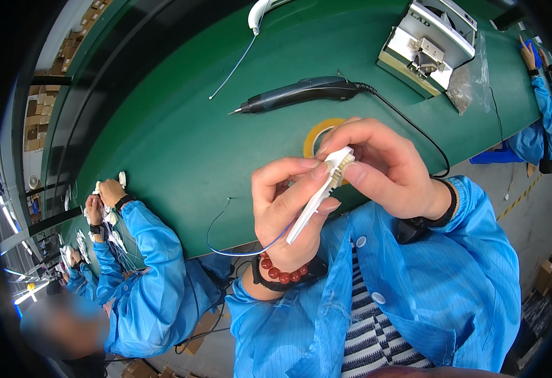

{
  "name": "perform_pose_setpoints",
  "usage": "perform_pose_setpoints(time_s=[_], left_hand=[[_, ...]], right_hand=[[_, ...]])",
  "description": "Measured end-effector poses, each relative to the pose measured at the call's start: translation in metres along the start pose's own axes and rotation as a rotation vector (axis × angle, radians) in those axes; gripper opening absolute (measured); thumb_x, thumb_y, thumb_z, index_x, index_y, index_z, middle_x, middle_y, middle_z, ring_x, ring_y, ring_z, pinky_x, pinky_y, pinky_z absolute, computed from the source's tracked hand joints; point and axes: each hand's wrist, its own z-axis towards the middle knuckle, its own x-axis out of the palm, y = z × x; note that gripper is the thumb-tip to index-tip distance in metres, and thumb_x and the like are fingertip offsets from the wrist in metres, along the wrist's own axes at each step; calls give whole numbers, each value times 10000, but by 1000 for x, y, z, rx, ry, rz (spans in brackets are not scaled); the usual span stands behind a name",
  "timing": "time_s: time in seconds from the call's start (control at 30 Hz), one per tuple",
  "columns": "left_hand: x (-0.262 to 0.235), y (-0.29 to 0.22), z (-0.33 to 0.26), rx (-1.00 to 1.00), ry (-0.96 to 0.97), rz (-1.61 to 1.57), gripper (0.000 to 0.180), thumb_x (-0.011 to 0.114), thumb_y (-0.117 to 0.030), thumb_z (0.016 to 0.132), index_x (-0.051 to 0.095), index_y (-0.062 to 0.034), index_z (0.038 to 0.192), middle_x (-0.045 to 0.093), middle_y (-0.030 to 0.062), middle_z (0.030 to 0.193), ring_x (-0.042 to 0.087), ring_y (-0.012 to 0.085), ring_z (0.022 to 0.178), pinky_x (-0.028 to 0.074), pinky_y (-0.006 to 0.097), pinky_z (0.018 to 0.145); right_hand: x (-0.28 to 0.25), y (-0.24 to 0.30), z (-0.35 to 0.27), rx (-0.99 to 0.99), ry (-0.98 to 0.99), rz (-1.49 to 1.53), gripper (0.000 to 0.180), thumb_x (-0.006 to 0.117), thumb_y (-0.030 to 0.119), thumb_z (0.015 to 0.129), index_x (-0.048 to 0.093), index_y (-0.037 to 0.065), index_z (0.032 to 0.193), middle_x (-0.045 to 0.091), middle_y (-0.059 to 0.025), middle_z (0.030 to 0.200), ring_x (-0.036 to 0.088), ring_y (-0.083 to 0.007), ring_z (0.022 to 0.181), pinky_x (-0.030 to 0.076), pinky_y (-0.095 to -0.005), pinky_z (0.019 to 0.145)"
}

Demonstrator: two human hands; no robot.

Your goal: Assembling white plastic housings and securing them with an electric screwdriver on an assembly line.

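Above the bench's near edge, my left hand (288, 198) grips a slim white plastic part (302, 220) that stands tilted, its upper end leaning right. A thin blue wire (238, 254) runs off near its lower end and curls onto the bench. My right hand (386, 167) pinches the upper end, with its thumb on a cream toothed piece (338, 176) set against the white part. Whether that piece is a gear cannot be made out. Behind my right fingers lies a roll of yellow tape (314, 137), partly hidden.
A black electric screwdriver (298, 94) lies across the green bench (181, 157), its cord trailing right. Beyond it are a white curved part (258, 16) with a blue wire, a white machine (430, 47) and a clear bag of small pieces (462, 91). Co-workers in blue sit left and far right.
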Motion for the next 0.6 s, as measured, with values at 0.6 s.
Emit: perform_pose_setpoints(time_s=[0.6], left_hand=[[4,-1,1,14,37,38,313,713,-190,882,663,-54,1160,534,138,1183,558,213,980,476,308,820]], right_hand=[[-2,0,1,-44,-4,-35,268,566,60,952,529,-14,1207,549,-84,1119,560,-149,1040,478,-303,890]])
